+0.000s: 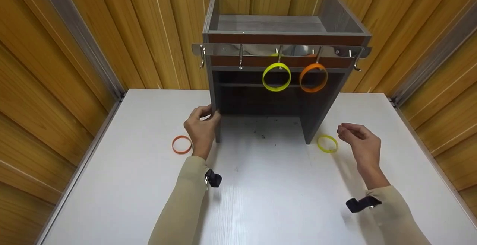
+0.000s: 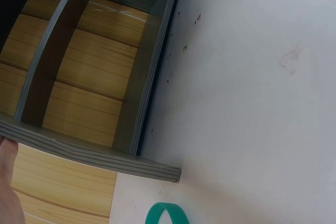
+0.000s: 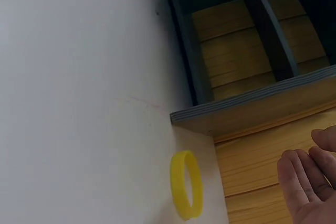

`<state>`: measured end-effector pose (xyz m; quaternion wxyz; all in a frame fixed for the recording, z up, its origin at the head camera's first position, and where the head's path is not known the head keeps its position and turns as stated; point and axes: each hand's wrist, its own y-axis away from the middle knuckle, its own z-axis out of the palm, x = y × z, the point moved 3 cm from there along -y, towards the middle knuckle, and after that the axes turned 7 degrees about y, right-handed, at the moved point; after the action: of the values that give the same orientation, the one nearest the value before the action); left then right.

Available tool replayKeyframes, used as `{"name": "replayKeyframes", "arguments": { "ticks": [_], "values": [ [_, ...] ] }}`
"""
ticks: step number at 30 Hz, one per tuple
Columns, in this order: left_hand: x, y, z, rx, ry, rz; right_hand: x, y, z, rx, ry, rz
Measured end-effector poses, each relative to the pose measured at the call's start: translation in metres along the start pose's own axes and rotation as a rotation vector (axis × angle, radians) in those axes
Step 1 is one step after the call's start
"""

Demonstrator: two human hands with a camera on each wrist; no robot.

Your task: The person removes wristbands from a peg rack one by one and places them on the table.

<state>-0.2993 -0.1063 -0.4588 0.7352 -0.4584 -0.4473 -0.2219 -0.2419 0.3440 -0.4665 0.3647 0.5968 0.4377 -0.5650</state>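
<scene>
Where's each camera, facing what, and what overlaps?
Head: on the head, facing forward and down at the shelf; left hand, right hand, sleeves show.
Left wrist: on that wrist, facing shelf and tabletop; part of left hand at left edge.
Right wrist: on that wrist, facing shelf and tabletop's yellow ring; part of right hand at lower right.
Shared: that ring, in head and right wrist.

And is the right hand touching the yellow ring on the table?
Apart. The right wrist view shows it: bare table and wood wall are visible between the yellow ring and the right hand.
</scene>
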Motion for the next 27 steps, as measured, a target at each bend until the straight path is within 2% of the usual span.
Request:
{"name": "replayKeyframes", "arguments": {
  "ticks": [8,15,27],
  "values": [
    [0.0,0.0,0.0,-0.008,0.002,0.008,-0.032,0.01,0.011,-0.015,-0.07,-0.111],
    [0.001,0.001,-0.001,-0.017,-0.029,-0.012,-0.054,0.018,0.025,-0.011,-0.102,-0.211],
    [0.0,0.001,-0.001,-0.014,-0.023,-0.022,-0.089,0.022,0.046,-0.041,-0.093,-0.283]
  ]
}}
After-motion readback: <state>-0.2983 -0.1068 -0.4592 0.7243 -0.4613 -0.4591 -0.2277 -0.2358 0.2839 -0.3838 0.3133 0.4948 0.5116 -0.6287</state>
